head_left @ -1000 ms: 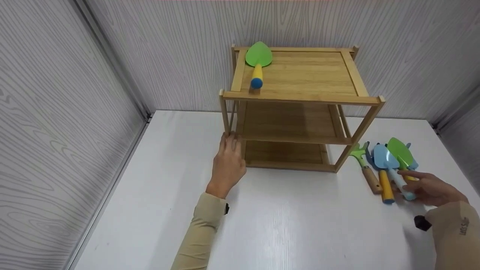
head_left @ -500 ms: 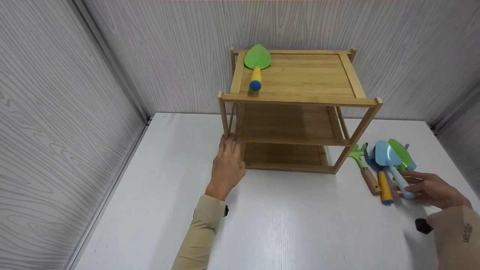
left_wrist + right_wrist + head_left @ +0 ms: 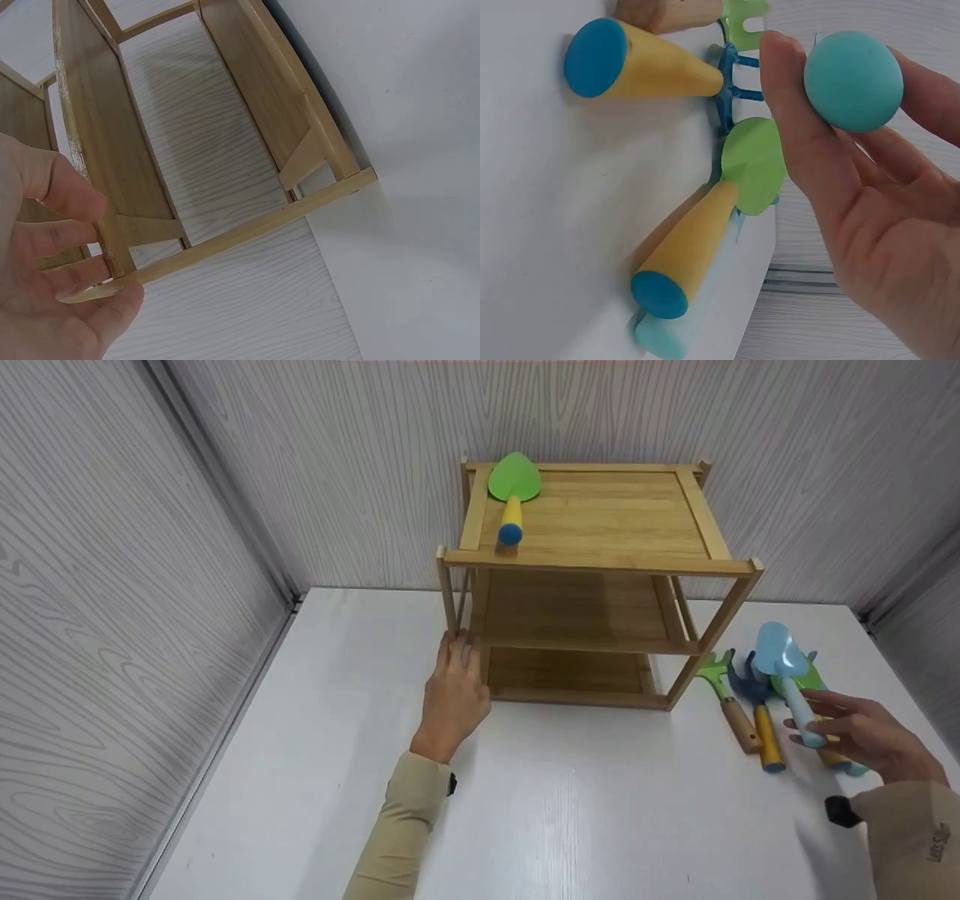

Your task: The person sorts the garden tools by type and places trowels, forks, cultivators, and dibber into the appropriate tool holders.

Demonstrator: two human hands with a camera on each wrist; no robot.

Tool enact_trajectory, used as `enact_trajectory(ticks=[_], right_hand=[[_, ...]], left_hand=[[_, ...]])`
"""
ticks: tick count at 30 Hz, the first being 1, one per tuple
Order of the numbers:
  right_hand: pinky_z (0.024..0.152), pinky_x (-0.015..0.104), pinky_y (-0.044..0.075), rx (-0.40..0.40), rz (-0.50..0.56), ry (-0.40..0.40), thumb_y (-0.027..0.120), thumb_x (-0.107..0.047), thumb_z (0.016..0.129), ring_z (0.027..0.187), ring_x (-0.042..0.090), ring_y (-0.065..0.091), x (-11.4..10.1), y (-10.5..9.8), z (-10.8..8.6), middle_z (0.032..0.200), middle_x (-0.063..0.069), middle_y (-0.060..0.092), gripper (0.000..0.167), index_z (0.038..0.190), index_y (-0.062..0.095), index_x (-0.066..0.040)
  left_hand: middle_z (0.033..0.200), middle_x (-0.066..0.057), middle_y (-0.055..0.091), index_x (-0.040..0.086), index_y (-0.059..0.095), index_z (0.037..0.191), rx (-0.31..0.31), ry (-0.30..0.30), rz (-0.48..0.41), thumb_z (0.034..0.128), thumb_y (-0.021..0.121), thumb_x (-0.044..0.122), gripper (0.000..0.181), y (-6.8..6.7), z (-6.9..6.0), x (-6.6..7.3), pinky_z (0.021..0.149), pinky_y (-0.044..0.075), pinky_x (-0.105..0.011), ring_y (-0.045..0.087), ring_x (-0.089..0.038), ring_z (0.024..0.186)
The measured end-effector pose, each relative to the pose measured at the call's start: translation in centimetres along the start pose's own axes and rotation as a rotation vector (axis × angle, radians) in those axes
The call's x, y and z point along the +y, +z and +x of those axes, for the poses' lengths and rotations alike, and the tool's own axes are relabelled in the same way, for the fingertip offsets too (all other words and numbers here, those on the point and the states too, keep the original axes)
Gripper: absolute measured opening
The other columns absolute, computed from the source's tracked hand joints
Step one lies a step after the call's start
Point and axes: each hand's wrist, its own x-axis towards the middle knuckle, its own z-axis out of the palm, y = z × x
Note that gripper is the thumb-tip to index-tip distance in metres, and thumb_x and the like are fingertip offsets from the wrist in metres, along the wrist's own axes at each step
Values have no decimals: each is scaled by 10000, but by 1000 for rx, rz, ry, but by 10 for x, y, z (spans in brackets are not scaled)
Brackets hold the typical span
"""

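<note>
Right grip (image 3: 870, 736) pinches the blue trowel (image 3: 795, 696) above crowded tools (image 3: 768, 736); left grip (image 3: 454, 699) clasps shelf (image 3: 600, 514).

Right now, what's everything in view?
Tabletop: 1, white, underneath
Wood-grain panels: 3, grey, around tabletop
Three-tier wooden rack: 1, tan, on tabletop
Broad-bladed trowels: 2, green/yellow, atop rack; on tabletop
Wooden-handled fork: 1, green/brown, right of rack
Cone-handled fork: 1, blue/yellow, beside wooden-handled fork
Half-hidden tool: 1, pale blue, beside tabletop trowel
Rounded trowel: 1, pale blue, held right of rack
Left hand: 1, bare, on rack's front post
Right hand: 1, bare, gripping rounded trowel
Sleeves: 2, beige, on arms
Wrist devices: 2, black, at cuffs
</note>
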Motion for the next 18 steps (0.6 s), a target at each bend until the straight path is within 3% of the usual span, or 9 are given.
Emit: enact_trajectory(ticks=[2,4,7,9,11,13,18], right_hand=[[858,339,588,0,46,-35,554,40,992,981,84,693,-3,2,0,1163,-55,591,810,1547,-29,133],[835,329,594,-2,84,-56,568,44,987,963,83,696,-7,3,-1,1057,-175,591,805,1560,9,122],[812,306,596,0,133,-92,580,44,985,953,88,699,-11,6,-4,1052,-170,620,657,1568,289,-30],[799,286,594,1,147,-118,579,44,987,952,93,701,-14,7,-6,1068,-159,631,520,1440,478,-191],[792,278,594,2,161,-141,575,52,987,948,95,701,-18,9,-8,1077,-149,640,462,1284,551,-300],[787,274,593,7,181,-155,570,61,987,942,101,702,-22,11,-10,1078,-140,644,467,1218,570,-345],[777,287,600,12,243,-204,556,86,986,935,118,712,-34,16,-14,1090,-111,642,473,1217,601,-325]], left_hand=[[1434,-287,462,-116,499,1392,-2,1,-2,858,697,1,582,0,0,0,922,557,-437,405,-498,1368],[1433,-288,462,-118,500,1389,-1,3,-5,857,699,-2,580,0,0,0,914,561,-439,405,-503,1366],[1433,-287,461,-118,499,1389,-4,1,-6,856,701,-4,581,0,0,-1,910,563,-440,404,-501,1367],[1432,-289,460,-121,499,1386,-7,1,-5,856,701,-4,579,0,0,-1,907,565,-440,406,-503,1365],[1431,-291,460,-123,499,1386,-8,2,-3,858,699,-2,577,0,0,-1,907,564,-437,408,-503,1364],[1428,-294,461,-127,501,1381,-5,8,-1,856,697,-2,574,0,0,-1,903,566,-437,410,-504,1360],[1410,-298,471,-131,511,1369,18,21,-9,839,697,-21,572,0,0,-2,881,577,-440,415,-509,1351]])
